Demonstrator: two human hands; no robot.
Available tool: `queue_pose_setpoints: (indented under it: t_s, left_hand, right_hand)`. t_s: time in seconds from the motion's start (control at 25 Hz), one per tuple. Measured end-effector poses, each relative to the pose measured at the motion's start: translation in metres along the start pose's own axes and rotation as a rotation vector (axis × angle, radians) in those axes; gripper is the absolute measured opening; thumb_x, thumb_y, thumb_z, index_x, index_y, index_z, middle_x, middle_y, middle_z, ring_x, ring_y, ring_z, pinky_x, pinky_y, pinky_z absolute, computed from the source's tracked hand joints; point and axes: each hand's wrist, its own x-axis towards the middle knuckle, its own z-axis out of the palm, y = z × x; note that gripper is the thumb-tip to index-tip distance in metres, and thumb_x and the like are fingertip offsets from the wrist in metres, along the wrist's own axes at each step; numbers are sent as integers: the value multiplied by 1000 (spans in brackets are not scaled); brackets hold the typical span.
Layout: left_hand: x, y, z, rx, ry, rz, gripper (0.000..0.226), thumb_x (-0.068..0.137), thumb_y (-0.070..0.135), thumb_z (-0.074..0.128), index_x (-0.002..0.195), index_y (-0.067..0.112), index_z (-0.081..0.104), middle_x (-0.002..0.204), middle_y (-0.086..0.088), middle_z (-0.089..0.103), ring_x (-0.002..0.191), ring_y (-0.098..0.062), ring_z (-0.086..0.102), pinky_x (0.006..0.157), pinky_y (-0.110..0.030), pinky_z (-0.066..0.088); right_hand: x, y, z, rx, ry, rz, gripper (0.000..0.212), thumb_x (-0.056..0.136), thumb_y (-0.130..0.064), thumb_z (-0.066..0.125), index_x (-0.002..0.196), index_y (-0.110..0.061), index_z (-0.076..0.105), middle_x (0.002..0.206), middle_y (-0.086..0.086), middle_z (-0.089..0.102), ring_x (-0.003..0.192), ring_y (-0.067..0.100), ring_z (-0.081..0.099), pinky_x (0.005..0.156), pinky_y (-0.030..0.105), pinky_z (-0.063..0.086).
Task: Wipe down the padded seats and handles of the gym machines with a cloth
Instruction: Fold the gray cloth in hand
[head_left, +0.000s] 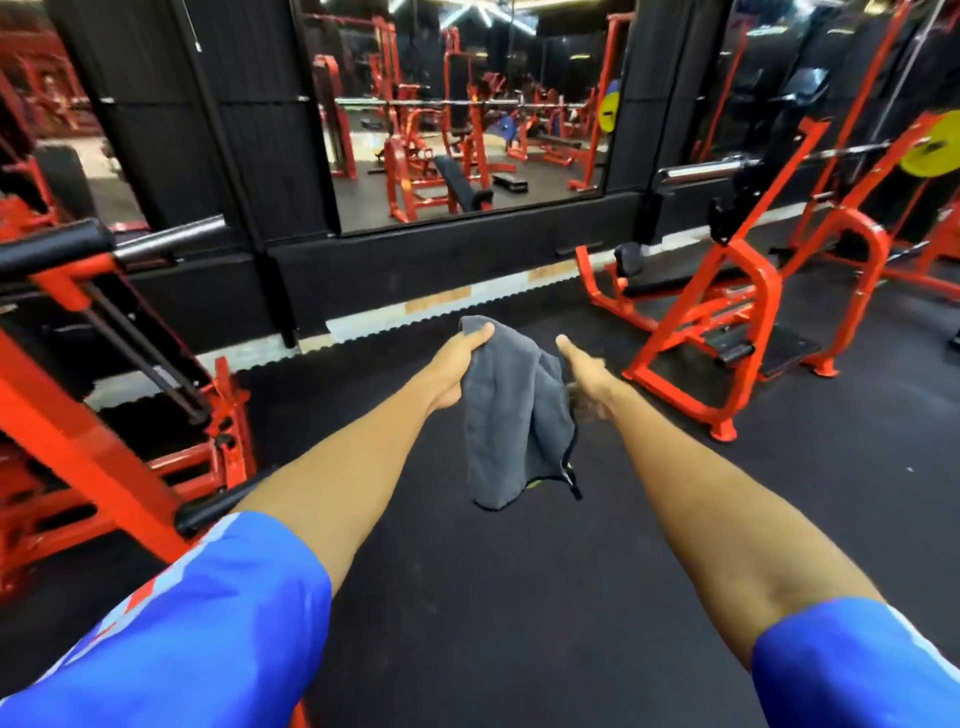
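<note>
**Grey cloth held out between both hands**

Pinching the grey cloth (511, 415) at its top corner with the left hand (457, 366), thumb over the fold, fingers curled beneath. Hangs straight down from that grip, loose and bunched, clear of the floor, filling the gap between the two hands.

Over to the right hand (584, 371): thumb stuck up, palm right at the cloth's far edge, fingers a blur behind the fabric. Cannot tell whether gripping or only touching there. Both arms stretched forward, hands apart with just the cloth between them, blue sleeves (182, 623) down in the bottom corners.

Underneath, black rubber floor (519, 597), faintly speckled.

Close on the left, a red-framed machine (78, 431) topped with a black padded handle (52, 247). Off to the right, well apart from the hands, another red machine (766, 306) with a black pad (631, 260) low at its back.

Straight ahead, a black wall with a big mirror (467, 130) throwing back rows of red equipment. Far right, a barbell (701, 170) on its rack, loaded with a yellow plate (930, 150).
</note>
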Motion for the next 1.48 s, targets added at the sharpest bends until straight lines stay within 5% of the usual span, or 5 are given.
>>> queue_pose_setpoints:
  t_s: [0.12, 0.32, 0.64, 1.12, 1.48]
  left_hand:
    - [63, 5, -21, 9, 21, 50, 50, 88, 27, 78, 131, 12, 59, 121, -14, 72, 114, -30, 70, 87, -40, 58]
    - [163, 10, -95, 90, 19, 63, 68, 80, 4, 84, 137, 19, 50, 128, -8, 68, 118, -25, 67, 91, -37, 59]
    - [282, 49, -230, -2, 179, 63, 50, 95, 8, 70, 140, 21, 52, 129, -7, 69, 118, -26, 67, 96, -40, 57]
    - [480, 80, -401, -17, 547, 143, 86, 78, 19, 89, 150, 21, 41, 134, -7, 66, 118, -25, 68, 97, -44, 58]
    - [585, 104, -546, -30, 768, 143, 85, 70, 8, 93, 141, 20, 49, 126, -5, 70, 116, -22, 69, 95, -39, 57]
  right_hand:
    - [89, 11, 28, -64, -217, 39, 136, 54, -104, 56, 160, -22, 35, 151, 8, 55, 119, 28, 67, 95, 47, 58]
    - [149, -53, 100, -4, -356, -132, 21, 84, -27, 66, 79, -6, 62, 89, 11, 70, 76, 27, 66, 67, 36, 52]
    - [378, -98, 256, 6, -412, 62, 108, 71, -87, 52, 154, -19, 38, 125, 11, 72, 104, 32, 75, 84, 51, 62]
    - [526, -223, 415, -280, -837, 107, 71, 102, -72, 35, 117, -18, 78, 113, 8, 78, 112, 25, 71, 100, 44, 56]
    - [672, -293, 558, -103, -861, 26, 18, 104, -5, 52, 93, -16, 60, 99, 9, 70, 88, 21, 67, 77, 35, 54]
